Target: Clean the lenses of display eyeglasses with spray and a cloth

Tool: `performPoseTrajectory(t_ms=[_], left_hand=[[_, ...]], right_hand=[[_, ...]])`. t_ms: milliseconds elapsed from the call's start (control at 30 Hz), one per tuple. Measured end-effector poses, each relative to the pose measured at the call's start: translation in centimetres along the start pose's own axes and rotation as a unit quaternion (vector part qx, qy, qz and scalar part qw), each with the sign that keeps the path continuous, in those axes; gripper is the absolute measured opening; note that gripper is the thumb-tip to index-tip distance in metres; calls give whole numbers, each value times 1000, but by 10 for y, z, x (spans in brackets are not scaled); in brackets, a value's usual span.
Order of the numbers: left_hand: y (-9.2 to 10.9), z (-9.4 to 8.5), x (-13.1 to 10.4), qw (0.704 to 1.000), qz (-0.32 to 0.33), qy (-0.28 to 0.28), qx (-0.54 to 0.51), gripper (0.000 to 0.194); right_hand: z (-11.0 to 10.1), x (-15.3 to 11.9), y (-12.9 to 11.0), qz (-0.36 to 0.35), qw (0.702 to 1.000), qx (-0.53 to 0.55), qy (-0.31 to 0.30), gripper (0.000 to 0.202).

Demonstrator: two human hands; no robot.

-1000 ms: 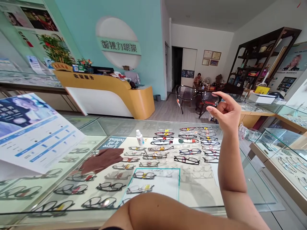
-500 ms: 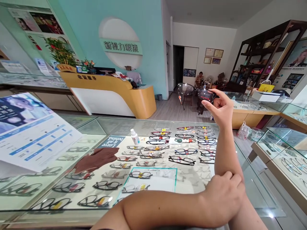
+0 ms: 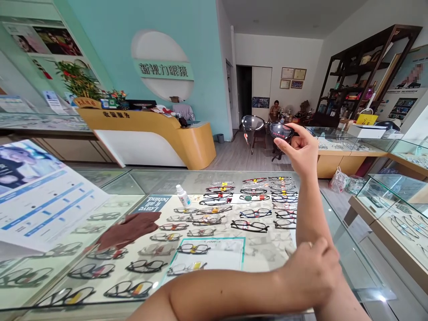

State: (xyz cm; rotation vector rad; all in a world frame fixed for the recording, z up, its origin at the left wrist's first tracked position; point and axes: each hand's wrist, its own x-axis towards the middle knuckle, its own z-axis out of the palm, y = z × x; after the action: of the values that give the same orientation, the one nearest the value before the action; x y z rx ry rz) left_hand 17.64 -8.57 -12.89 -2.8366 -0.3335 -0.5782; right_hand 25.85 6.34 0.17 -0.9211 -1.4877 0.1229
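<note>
A pair of dark-rimmed eyeglasses (image 3: 267, 125) is held up above the far edge of the glass display case (image 3: 254, 276). My right hand (image 3: 301, 145) pinches them by the lens on the right, thumb below and fingers on top; red marking shows on that lens. My left arm crosses low in front of me, and my left hand (image 3: 310, 272) rests with curled fingers against my right forearm, its fingertips partly hidden. Several rows of eyeglass frames (image 3: 256, 213) lie on the case. A brown cloth (image 3: 129, 229) and a small white bottle (image 3: 183, 196) are left of them.
A standing calendar card (image 3: 43, 191) is at the left. Beyond the case is a yellow and white reception counter (image 3: 197, 145). More glass cases (image 3: 401, 214) flank the right side. A person (image 3: 275, 108) sits far back near a dark wooden shelf (image 3: 354, 84).
The whole view has shifted slightly, so the case items sit a little further left and lower. My left hand has moved slightly on my right forearm; my right hand keeps its pinch on the eyeglasses.
</note>
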Motion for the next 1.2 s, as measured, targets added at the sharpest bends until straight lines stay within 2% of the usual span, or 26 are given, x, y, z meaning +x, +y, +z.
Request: performPoseTrajectory(t_ms=[67,100,167,200,233,267,333,400,467,567,633,767,933,1200], left_hand=[[2,-7,0,998,18,-41,-41,23],[-1,-16,-1,995,18,-69,-73,20],[-12,-46,-8,978,36,-137,-153,8],[-20,-65,-14,972,37,-150,-176,7],[-29,-84,-22,972,29,-139,-190,12],[-37,-103,-32,976,-9,-106,-190,18],[-52,-137,-54,974,-142,-3,-178,13],[-66,-161,-74,942,-275,112,-154,12],[-79,-173,-87,889,-381,236,-93,26],[-96,-175,-93,809,-464,360,-36,49],[-105,-171,-91,789,-471,393,-33,62],[-116,-165,-86,787,-469,398,-38,71],[-119,-166,-84,780,-485,395,-22,62],[-119,-167,-86,782,-465,414,7,51]], right_hand=[[-1,0,-2,0,1000,-2,1,59],[-2,0,-2,-1,1000,0,3,60],[-4,0,-3,-1,1000,8,4,60],[-6,0,-4,-1,1000,15,5,60],[-8,0,-6,-1,1000,22,4,59],[-11,-1,-8,-1,1000,29,3,59],[-15,-3,-14,0,999,43,-2,58],[-20,-7,-22,0,998,57,-15,56],[-23,-12,-31,-1,997,68,-33,54],[-24,-19,-44,-3,996,76,-54,49],[-22,-24,-50,-5,995,78,-60,47],[-19,-32,-59,-10,995,73,-66,45],[-19,-36,-67,-3,996,42,-78,46],[-20,-42,-76,-10,995,-27,-94,50]])
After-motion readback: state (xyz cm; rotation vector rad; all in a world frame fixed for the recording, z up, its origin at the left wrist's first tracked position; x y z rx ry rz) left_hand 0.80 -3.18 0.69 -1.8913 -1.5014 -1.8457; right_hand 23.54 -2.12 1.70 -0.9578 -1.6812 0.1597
